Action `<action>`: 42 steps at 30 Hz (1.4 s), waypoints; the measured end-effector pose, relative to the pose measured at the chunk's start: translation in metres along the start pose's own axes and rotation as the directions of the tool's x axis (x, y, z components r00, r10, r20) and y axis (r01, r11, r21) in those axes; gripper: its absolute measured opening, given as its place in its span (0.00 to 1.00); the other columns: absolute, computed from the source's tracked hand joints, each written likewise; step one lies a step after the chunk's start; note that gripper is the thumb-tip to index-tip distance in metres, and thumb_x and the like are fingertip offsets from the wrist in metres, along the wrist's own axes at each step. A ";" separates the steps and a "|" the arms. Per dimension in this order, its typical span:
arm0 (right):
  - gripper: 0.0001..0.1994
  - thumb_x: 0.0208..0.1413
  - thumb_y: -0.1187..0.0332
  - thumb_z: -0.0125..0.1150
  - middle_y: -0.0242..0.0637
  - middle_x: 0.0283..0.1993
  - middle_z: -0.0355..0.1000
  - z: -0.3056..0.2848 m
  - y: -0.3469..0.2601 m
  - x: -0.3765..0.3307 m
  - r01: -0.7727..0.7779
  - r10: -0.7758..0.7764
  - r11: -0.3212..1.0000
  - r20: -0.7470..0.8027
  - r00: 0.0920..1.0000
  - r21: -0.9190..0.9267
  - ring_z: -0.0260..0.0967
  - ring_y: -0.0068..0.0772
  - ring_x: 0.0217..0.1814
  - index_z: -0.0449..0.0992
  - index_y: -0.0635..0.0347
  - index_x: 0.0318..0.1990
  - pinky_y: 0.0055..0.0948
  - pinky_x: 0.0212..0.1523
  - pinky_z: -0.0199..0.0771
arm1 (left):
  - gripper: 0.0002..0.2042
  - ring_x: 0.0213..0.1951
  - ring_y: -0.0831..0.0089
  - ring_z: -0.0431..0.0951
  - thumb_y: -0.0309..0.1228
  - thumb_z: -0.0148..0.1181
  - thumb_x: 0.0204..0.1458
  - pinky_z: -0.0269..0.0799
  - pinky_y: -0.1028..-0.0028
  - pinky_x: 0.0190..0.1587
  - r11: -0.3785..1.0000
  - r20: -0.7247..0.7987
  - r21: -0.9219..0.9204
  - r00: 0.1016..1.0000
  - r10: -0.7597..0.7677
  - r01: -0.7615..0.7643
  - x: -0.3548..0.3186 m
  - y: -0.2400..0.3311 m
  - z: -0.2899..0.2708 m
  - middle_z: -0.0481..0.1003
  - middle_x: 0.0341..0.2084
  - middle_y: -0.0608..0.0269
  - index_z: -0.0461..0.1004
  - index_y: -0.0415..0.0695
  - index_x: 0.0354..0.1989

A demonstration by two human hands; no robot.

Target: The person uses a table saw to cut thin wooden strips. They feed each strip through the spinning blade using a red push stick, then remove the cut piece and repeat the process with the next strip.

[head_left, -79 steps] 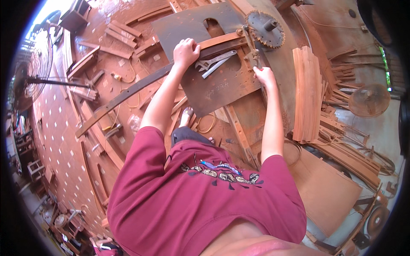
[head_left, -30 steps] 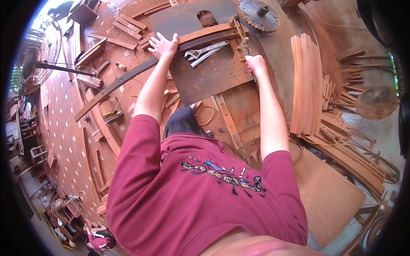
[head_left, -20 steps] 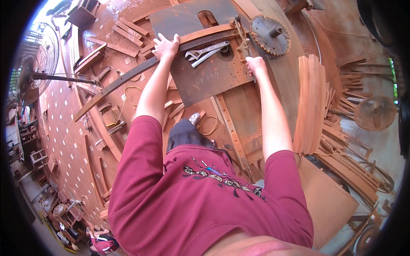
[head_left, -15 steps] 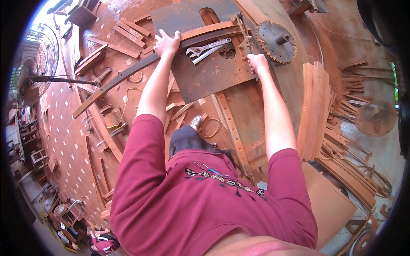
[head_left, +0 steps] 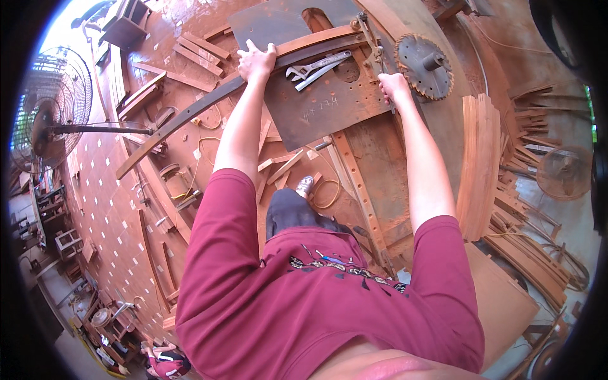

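My left hand (head_left: 257, 62) grips a long curved wooden strip (head_left: 190, 114), its fingers reaching over the far edge. The strip crosses a dark metal plate (head_left: 304, 121) and sticks out far to the left. My right hand (head_left: 395, 90) is closed round a thin metal lever (head_left: 380, 57) at the plate's right side, below a clamp-like metal fitting (head_left: 364, 25). An adjustable wrench (head_left: 316, 65) and a flat metal bar (head_left: 323, 75) lie on the plate between my hands. Right beside my right hand stands a toothed circular saw blade (head_left: 424, 66) on a spindle.
Stacked curved wooden pieces (head_left: 478, 164) stand on the right, near a round disc (head_left: 562, 173). Offcuts (head_left: 202, 50) lie on the reddish tiled floor. A standing fan (head_left: 50, 120) is at the left. Another person (head_left: 168, 362) is at the lower left. A drilled rail (head_left: 358, 183) runs below the plate.
The plate, with the strip and wrench on it, has slid slightly forward past the saw blade. Both my hands have moved forward with it, keeping their grips. The whole view has shifted a little.
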State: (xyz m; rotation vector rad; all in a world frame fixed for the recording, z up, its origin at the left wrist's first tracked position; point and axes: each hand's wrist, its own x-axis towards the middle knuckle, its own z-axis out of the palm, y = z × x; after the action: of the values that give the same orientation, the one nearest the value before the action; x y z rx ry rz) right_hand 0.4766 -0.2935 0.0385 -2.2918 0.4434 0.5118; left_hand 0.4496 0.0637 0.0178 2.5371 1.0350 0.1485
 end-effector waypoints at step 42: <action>0.17 0.53 0.58 0.57 0.43 0.26 0.77 -0.060 0.212 -0.148 0.088 -0.088 0.996 0.026 0.996 0.007 0.75 0.32 0.22 0.78 0.68 0.31 0.34 0.25 0.76 | 0.41 0.54 0.48 0.79 0.60 0.43 0.57 0.73 0.56 0.56 0.999 0.075 0.040 0.997 -0.010 0.007 -0.257 -0.038 0.009 0.64 0.62 0.37 0.49 0.54 0.77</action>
State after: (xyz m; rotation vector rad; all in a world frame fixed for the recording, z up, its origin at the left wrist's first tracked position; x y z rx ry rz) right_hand 0.2665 -0.4552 0.0244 -2.2850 0.3290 0.4949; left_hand 0.2415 -0.0920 0.0074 2.5521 1.0289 0.0299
